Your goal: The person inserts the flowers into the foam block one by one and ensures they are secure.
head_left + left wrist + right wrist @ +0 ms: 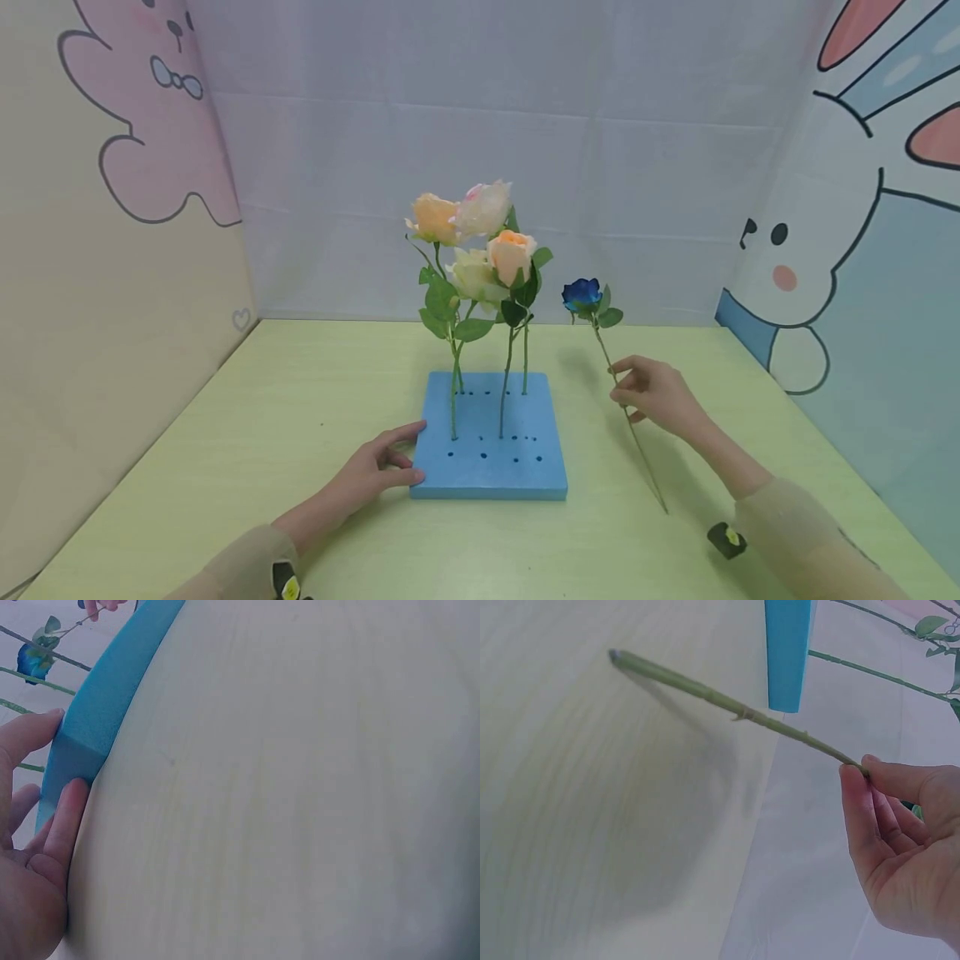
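Observation:
In the head view my right hand (pixel 654 398) pinches the thin stem of a blue artificial rose (pixel 582 294) between thumb and fingers. The bloom tilts up to the left, and the bare stem end (pixel 652 671) points down toward the table. My left hand (pixel 375 465) rests against the left side of a blue board (pixel 487 479) with holes in it, its fingertips right at the edge. Several artificial roses stand upright in the board, among them an orange one (pixel 435 218), a pinkish white one (pixel 483 208), a cream one (pixel 476 277) and a peach one (pixel 512 257).
The board lies on a pale yellow-green table (pixel 315 392). A white cloth (pixel 337 250) hangs behind it. Side panels with cartoon drawings stand left and right. Bare holes show in the board's front part. Small dark tags (pixel 727 540) are near both sleeves.

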`<action>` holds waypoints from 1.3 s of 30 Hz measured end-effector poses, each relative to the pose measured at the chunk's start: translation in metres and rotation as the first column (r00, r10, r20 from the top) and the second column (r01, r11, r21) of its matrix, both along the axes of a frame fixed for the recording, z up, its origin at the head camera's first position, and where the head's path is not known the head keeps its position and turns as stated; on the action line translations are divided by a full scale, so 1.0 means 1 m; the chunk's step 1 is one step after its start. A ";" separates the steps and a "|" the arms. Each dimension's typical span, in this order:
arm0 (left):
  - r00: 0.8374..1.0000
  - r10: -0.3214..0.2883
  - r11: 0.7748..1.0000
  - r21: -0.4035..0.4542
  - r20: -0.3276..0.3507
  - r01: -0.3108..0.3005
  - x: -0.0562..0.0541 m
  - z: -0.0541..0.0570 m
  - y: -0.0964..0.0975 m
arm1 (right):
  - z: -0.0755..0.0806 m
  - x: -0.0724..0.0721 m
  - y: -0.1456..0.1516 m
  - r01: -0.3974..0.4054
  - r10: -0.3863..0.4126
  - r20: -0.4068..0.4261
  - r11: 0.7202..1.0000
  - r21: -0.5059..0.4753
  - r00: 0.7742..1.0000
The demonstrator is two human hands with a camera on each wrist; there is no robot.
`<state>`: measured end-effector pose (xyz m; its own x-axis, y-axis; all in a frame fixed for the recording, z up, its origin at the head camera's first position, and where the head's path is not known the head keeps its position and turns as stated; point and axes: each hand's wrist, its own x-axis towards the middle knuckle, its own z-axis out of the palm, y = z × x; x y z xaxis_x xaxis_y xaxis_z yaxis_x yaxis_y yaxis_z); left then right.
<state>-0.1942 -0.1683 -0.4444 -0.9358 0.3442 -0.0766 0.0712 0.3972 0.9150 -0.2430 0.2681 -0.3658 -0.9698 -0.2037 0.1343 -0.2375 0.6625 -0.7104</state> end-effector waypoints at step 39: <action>1.000 -0.004 1.000 0.002 0.010 0.004 0.000 0.002 -0.001 | 0.046 0.017 -0.081 -0.160 -0.023 -0.397 0.893 -0.422 0.917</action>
